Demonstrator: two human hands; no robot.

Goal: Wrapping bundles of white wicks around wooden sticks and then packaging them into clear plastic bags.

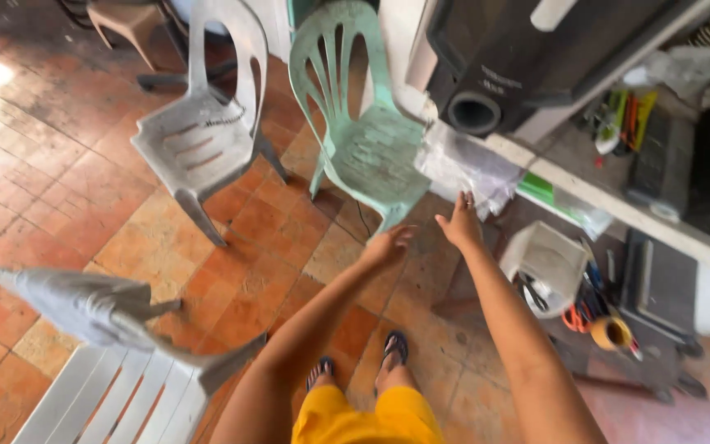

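Orange tiled floor [232, 271] underfoot. Reaching out with both arms toward pale green plastic chair [363, 131], just ahead. Left hand [388, 244] open, empty, fingers loose. Right hand [462, 222] spread, empty, near crinkly clear plastic sheet [466, 164]. Grey plastic chair [199, 123] standing beside, pushed aside perhaps.

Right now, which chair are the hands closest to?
The green chair. Both the left hand and right hand reach out just by its front edge, while the grey chair stands farther left.

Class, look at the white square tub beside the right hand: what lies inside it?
The white tub holds dark, cable-like items at its lower edge; its wall hides the rest. The right hand is empty.
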